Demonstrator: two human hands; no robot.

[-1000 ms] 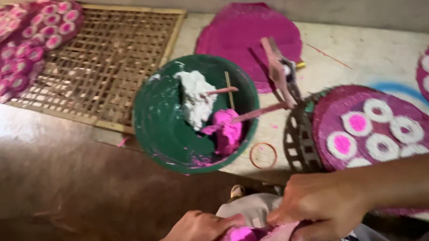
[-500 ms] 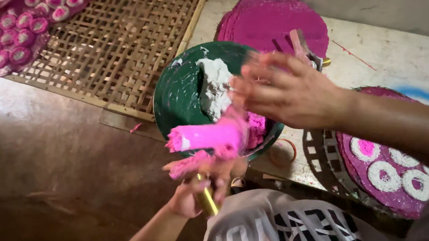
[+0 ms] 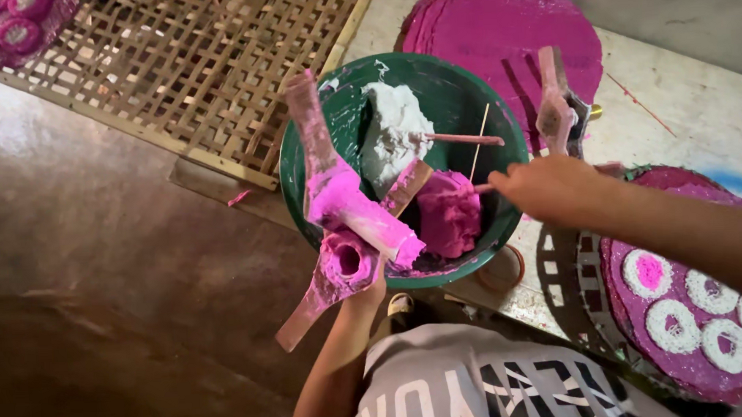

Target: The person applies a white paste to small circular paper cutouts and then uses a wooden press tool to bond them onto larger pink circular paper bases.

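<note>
**Right hand drops to the bowl's rim, press held open over it**

Since half a second ago the right hand [image 3: 548, 189] has come down from above the bowl and now reaches across its right rim, fingers pinched shut on a thin pink-stained stick [image 3: 482, 188] that points into the lump of pink dough [image 3: 449, 213]. The pink-smeared wooden lever press [image 3: 346, 214] has swung open: one arm stands up over the bowl, the other slants down towards the floor, with the round cup between them facing the camera. The left hand [image 3: 367, 293] is mostly hidden beneath that cup; it grips the press from below, but how its fingers lie cannot be told.

The round green plastic bowl [image 3: 357, 108] sits on the floor just in front of the person, holding a lump of white dough [image 3: 388, 131] behind the pink one. A woven bamboo lattice tray [image 3: 195, 74] lies to its left. To the right, a round pink-coated mat [image 3: 689, 302] carries white rings and one pink-centred disc.
</note>
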